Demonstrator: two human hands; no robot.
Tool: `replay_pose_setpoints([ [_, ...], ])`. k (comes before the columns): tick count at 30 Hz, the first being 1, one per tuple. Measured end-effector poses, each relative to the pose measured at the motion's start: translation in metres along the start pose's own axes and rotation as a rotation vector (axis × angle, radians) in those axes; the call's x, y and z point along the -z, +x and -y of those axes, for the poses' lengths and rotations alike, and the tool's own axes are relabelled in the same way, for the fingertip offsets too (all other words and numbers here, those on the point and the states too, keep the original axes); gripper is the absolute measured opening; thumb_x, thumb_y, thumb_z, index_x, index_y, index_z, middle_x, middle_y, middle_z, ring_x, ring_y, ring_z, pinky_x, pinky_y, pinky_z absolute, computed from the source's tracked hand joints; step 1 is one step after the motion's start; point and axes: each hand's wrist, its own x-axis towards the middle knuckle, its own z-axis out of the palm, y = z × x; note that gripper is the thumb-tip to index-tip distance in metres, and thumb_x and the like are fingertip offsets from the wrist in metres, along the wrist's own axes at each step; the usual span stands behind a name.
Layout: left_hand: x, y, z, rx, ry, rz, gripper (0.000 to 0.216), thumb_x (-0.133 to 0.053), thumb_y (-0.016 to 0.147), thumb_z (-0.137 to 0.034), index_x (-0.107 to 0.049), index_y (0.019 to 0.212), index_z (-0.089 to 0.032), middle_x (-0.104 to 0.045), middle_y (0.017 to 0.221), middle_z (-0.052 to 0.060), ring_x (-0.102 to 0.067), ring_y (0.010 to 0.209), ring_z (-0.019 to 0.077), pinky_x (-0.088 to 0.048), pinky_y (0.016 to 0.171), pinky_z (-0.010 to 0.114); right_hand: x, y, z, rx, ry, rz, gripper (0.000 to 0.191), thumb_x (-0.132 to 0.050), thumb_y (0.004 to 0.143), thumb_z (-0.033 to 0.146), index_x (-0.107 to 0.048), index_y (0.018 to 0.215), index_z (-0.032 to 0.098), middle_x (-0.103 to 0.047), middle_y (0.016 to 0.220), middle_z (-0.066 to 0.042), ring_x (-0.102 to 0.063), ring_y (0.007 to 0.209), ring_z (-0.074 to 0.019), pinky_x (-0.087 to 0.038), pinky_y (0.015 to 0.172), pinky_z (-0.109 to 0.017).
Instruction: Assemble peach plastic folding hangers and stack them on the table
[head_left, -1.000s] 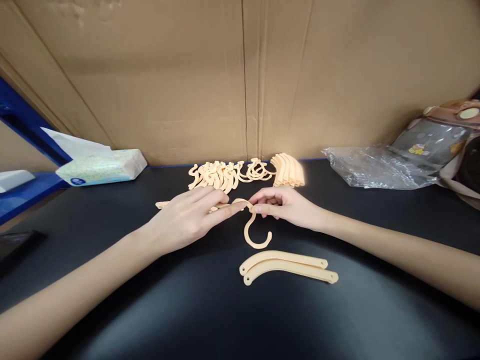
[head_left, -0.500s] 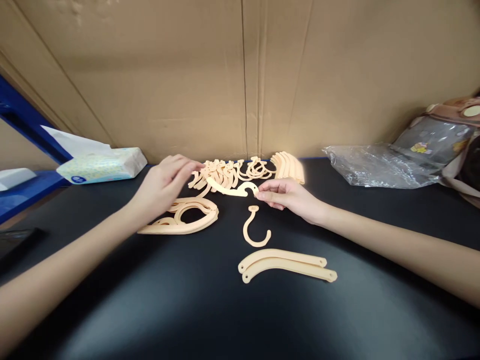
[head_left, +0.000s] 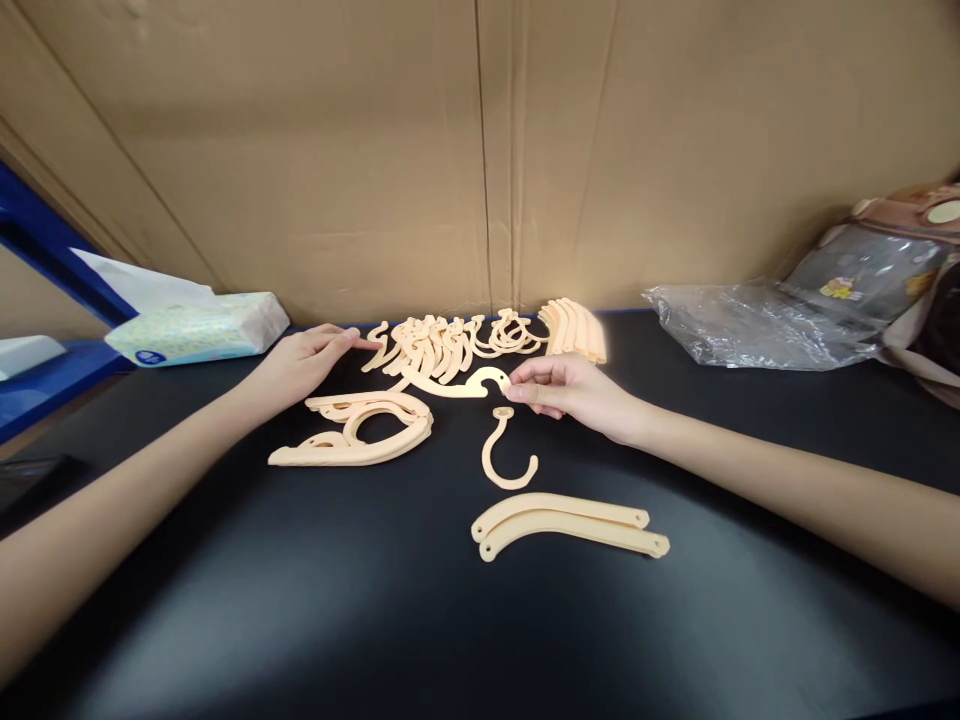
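Note:
My right hand (head_left: 566,387) pinches the end of a curved cream plastic hanger arm (head_left: 454,388) with a notch near its tip. The arm's far end reaches the pile of similar arms (head_left: 431,350). On the left, my left hand (head_left: 311,360) has its fingers stretched out, the fingertips by the pile's left edge; I cannot tell whether they touch it. A loose hanger hook (head_left: 491,462) lies just below my right hand. Nearer to me, two smooth curved arms (head_left: 562,520) lie side by side. Folded hangers (head_left: 409,425) rest below my left hand.
Several hooks (head_left: 510,335) lie behind the held arm, beside a row of stacked curved arms (head_left: 574,330). A tissue pack (head_left: 217,325) is at the left back. Clear plastic wrap (head_left: 757,325) and a transparent bag (head_left: 862,265) sit at the right. A cardboard wall (head_left: 360,160) stands behind the black table.
My left hand has moved left and slightly down, away from above the pile's middle, uncovering more of the folded hangers. My right hand still holds the notched arm in nearly the same place.

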Motion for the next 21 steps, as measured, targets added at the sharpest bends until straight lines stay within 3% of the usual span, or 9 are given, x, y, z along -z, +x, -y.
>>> replay_pose_setpoints([
  [3, 0.003, 0.001, 0.005, 0.023, 0.043, -0.028, 0.05, -0.036, 0.091, -0.052, -0.07, 0.101, -0.017, -0.064, 0.112, 0.006, -0.058, 0.103, 0.0219, -0.04, 0.095, 0.032, 0.0, 0.0, 0.0, 0.004, -0.002, 0.0, 0.022, -0.068, 0.078, 0.036, -0.066, 0.08, 0.014, -0.05, 0.054, 0.007, -0.038, 0.047, -0.0045, -0.029, 0.047, -0.022],
  [8, 0.007, 0.002, 0.012, -0.018, 0.177, -0.035, 0.037, -0.058, 0.079, -0.052, -0.071, 0.089, -0.019, -0.067, 0.098, 0.003, -0.059, 0.085, 0.0195, -0.041, 0.076, 0.028, 0.0, 0.0, 0.0, 0.005, 0.003, -0.004, 0.02, -0.068, 0.078, 0.034, -0.066, 0.08, 0.014, -0.05, 0.054, 0.006, -0.039, 0.047, -0.0048, -0.029, 0.047, -0.022],
  [21, 0.011, 0.002, 0.009, 0.027, 0.347, -0.002, 0.03, -0.049, 0.081, -0.047, -0.063, 0.082, -0.02, -0.069, 0.088, 0.005, -0.06, 0.078, 0.0226, -0.038, 0.064, 0.029, 0.0, 0.0, -0.002, 0.011, -0.009, -0.012, 0.022, -0.068, 0.078, 0.036, -0.066, 0.081, 0.015, -0.049, 0.054, 0.006, -0.038, 0.047, -0.0052, -0.029, 0.047, -0.022],
])
